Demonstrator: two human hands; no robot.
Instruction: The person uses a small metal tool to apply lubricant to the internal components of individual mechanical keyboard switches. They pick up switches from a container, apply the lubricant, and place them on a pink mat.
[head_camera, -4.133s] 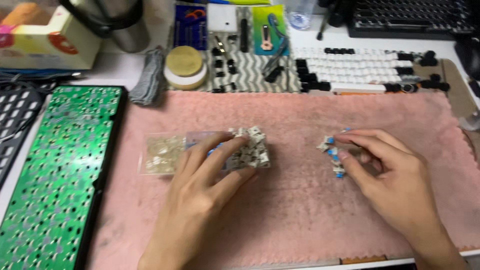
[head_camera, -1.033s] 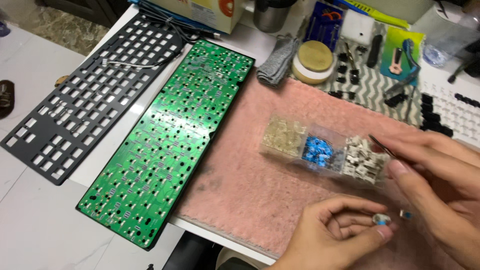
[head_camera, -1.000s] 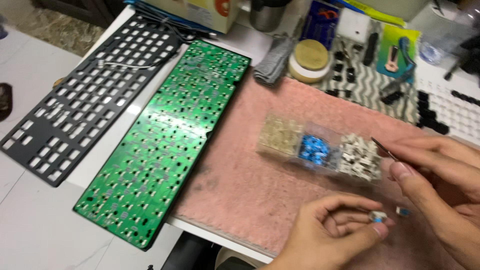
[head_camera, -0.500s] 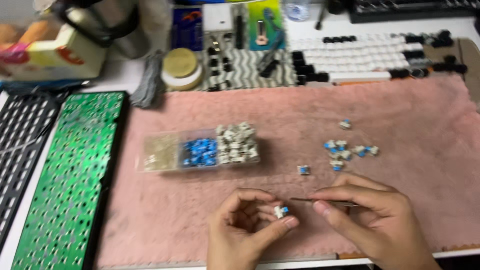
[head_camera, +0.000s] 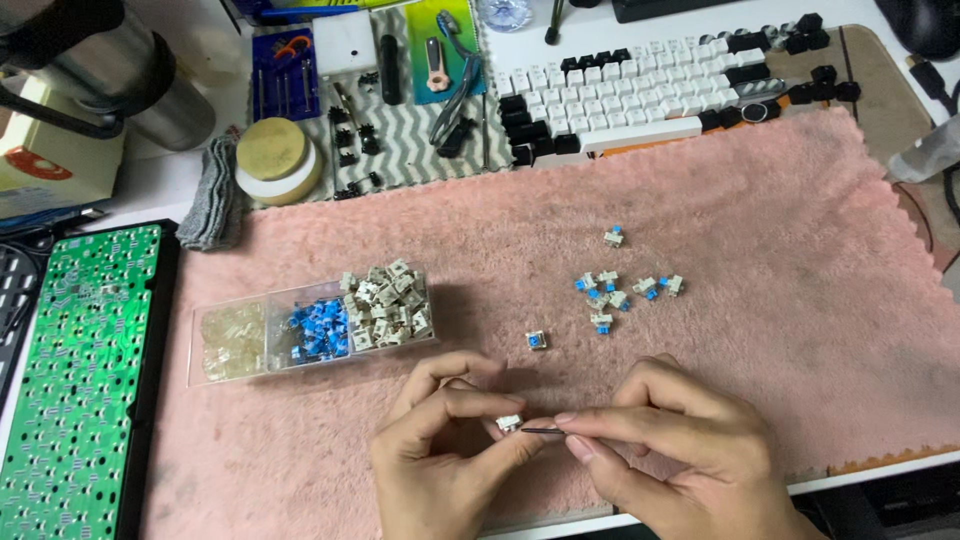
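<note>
My left hand (head_camera: 445, 455) pinches a small white keyboard switch (head_camera: 509, 423) between thumb and fingers, low over the pink towel (head_camera: 700, 200). My right hand (head_camera: 665, 450) grips a thin dark tool (head_camera: 540, 430) whose tip touches the switch. A clear three-part box (head_camera: 310, 325) lies left of my hands, with clear parts, blue parts and whitish switch parts in it. One switch (head_camera: 537, 341) with a blue stem lies just above my hands. Several assembled switches (head_camera: 625, 290) are scattered further right.
A green circuit board (head_camera: 75, 380) lies at the left beside the towel. Behind the towel sit a round tin (head_camera: 275, 160), a grey cloth (head_camera: 210, 195), a zigzag mat (head_camera: 410, 130) with tools, a set of white and black keycaps (head_camera: 640, 95) and a metal flask (head_camera: 110, 70).
The view swung back from the circuit board to the towel. My hands stay together low in front, and the dark tool's tip now meets the switch.
</note>
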